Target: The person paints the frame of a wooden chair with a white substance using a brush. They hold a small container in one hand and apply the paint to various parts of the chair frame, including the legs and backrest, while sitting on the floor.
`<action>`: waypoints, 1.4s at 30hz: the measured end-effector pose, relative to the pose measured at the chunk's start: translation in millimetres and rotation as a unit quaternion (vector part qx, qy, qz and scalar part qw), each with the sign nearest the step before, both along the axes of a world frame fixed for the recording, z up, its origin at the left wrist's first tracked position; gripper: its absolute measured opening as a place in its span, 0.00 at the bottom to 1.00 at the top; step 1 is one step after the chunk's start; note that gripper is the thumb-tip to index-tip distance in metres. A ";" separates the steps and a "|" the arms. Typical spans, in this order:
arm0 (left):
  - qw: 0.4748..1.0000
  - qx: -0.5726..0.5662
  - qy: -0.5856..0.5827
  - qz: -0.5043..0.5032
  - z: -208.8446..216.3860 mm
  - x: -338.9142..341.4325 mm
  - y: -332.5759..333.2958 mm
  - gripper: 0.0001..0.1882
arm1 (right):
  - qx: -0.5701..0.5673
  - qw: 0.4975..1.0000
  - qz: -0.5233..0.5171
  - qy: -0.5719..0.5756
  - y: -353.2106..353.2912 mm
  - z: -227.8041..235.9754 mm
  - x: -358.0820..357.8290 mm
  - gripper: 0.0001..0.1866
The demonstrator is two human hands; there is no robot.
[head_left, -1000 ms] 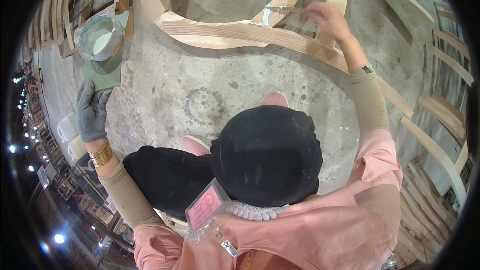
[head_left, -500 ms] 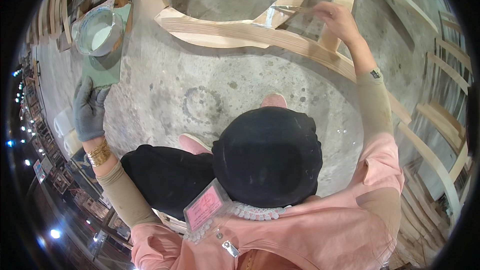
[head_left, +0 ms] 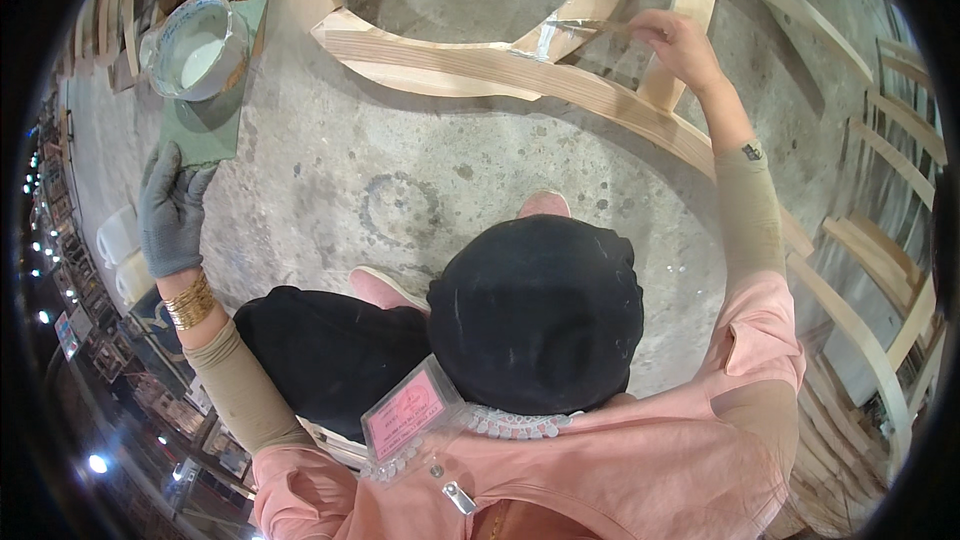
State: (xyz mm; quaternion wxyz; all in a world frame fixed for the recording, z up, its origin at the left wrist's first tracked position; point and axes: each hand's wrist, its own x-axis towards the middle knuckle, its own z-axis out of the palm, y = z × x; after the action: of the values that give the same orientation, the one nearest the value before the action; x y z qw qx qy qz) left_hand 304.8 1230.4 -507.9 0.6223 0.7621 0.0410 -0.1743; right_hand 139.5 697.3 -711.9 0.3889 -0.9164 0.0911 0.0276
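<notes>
My left hand (head_left: 172, 215), in a grey knitted glove, grips the near edge of a green board (head_left: 205, 140). On that board rests a clear plastic tub (head_left: 228, 75) with white, glue-like liquid inside. Up at the right, my bare right hand (head_left: 682, 48) pinches a thin stick-like tool (head_left: 606, 27) whose far end reaches a joint of a curved wooden frame (head_left: 440, 52). A wet white smear (head_left: 546, 40) covers the wood at that joint. Whether the tool is a stick or a narrow brush is too small to tell.
Stained concrete floor (head_left: 320, 170) lies under the frame. Curved wooden pieces (head_left: 870, 310) are stacked along the right, and more wood parts (head_left: 120, 20) stand at the far left. A white plastic container (head_left: 118, 240) sits beyond my left wrist. My black-clad knees (head_left: 535, 310) are at the middle.
The left hand, board and tub appear slightly further left. At the joint the tool stays on the white smear, with only a small shift of my right hand.
</notes>
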 end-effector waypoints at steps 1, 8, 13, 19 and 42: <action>0.999 -0.023 0.022 0.008 1.8 1.8 -0.4 0.18 | -0.003 1.000 -0.001 -0.010 -2.0 0.1 0.4 0.07; 0.999 0.028 0.011 0.021 5.9 8.2 10.5 0.24 | 0.076 0.997 0.010 -0.011 -4.4 20.0 1.7 0.17; 0.994 0.085 0.036 -0.064 30.4 24.5 18.4 0.18 | 0.069 0.990 0.048 0.113 -1.5 51.2 14.4 0.21; 0.992 0.000 0.123 0.015 28.6 40.9 42.2 0.17 | -0.128 0.964 0.149 0.179 11.4 83.1 41.9 0.18; 0.962 -0.083 0.253 0.055 -159.7 73.0 153.6 0.16 | -0.444 0.783 0.141 0.412 142.3 122.1 109.7 0.14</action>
State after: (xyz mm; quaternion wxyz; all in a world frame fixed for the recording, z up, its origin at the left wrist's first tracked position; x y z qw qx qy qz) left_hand 377.8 1384.0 -667.5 0.6613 0.6357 0.2241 -0.3293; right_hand 249.1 839.6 -589.8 -0.1444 -0.8914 0.1143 0.4141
